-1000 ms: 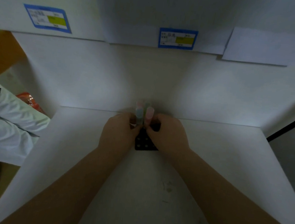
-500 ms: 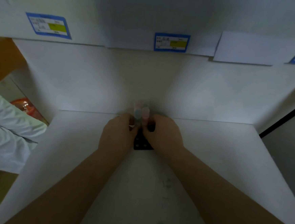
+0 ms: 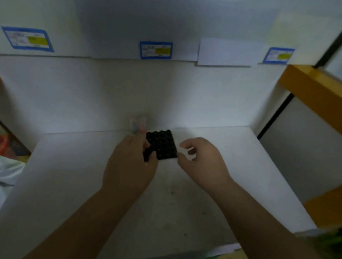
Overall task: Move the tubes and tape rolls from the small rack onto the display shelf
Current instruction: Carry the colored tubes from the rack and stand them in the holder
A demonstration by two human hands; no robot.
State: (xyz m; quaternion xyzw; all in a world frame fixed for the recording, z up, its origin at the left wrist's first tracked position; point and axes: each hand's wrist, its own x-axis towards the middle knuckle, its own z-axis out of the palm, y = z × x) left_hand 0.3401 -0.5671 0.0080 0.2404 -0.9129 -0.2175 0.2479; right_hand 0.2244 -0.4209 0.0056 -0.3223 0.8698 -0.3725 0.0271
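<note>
two bare forearms reach forward over a white display shelf (image 3: 212,194). the left hand (image 3: 130,163) curls over the left edge of a small black rack (image 3: 161,144) and grips it. the right hand (image 3: 202,160) sits just right of the rack with loosely curled fingers, thumb tip near the rack's right edge; whether it touches is unclear, and it holds nothing. the rack lies on the shelf near the back wall. just behind the left hand's fingers, blurred pastel tubes (image 3: 139,123) stand on the shelf against the wall. above, blue-bordered labels (image 3: 155,50) line the upper shelf edge.
</note>
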